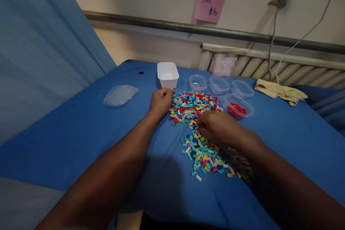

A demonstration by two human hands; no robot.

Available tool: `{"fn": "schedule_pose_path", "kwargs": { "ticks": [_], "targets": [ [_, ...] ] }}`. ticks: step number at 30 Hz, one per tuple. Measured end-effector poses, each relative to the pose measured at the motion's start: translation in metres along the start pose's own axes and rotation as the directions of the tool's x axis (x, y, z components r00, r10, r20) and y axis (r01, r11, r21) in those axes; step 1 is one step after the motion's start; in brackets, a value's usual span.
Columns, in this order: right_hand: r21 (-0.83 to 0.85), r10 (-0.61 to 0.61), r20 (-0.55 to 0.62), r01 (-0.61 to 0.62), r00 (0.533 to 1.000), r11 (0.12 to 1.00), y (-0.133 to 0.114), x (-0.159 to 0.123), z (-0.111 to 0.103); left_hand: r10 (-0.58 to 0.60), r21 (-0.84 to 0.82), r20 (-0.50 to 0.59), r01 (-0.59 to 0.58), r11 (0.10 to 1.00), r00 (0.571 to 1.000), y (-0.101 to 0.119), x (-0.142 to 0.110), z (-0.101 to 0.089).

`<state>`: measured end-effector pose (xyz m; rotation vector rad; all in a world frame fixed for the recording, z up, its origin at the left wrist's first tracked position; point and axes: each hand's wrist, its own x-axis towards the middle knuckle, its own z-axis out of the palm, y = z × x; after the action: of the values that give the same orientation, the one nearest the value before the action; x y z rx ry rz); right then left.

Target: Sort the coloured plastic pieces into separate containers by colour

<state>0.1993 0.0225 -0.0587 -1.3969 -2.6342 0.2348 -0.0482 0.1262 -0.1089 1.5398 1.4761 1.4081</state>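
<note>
A wide spread of small coloured toy bricks (192, 99) covers the middle of the blue cloth, with a looser group of bricks (201, 151) nearer me. My left hand (161, 102) rests at the left edge of the pile, its fingers curled in just before the white tub (168, 79); whatever they hold is hidden. Over the gap between the two groups, my right hand (215, 124) bends down with fingers drawn together among the bricks. Its fingertips are mostly out of sight. Red bricks (237, 109) lie in a clear container (249, 111) beyond that hand.
Three other clear containers stand behind the pile: left (198, 83), middle (219, 85) and right (243, 88). A clear lid (120, 96) lies on the left. Farther right are a yellow cloth (280, 91) and a hanging cable (293, 46). A radiator (253, 59) lines the wall.
</note>
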Motion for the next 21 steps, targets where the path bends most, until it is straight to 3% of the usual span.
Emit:
{"fn": "schedule_pose_path", "kwargs": {
  "ticks": [7,14,18,21],
  "targets": [
    [-0.065,0.060,0.043,-0.057,0.997,0.996,-0.004,0.002,0.002,0.019,0.016,0.004,-0.019,1.000,1.000,0.000,0.000,0.000],
    [0.052,-0.007,-0.030,0.008,1.000,0.999,-0.003,-0.003,-0.006,0.018,0.017,0.016,-0.018,1.000,1.000,0.000,0.000,-0.001],
    [0.154,0.036,-0.226,0.000,0.974,0.988,0.019,-0.019,-0.019,0.035,0.012,0.011,-0.035,0.999,0.999,-0.004,0.000,0.000],
    [0.193,0.173,-0.452,-0.093,0.875,0.977,0.053,-0.039,-0.022,0.026,0.006,0.007,-0.026,1.000,1.000,-0.004,0.001,0.000]
  ]
}}
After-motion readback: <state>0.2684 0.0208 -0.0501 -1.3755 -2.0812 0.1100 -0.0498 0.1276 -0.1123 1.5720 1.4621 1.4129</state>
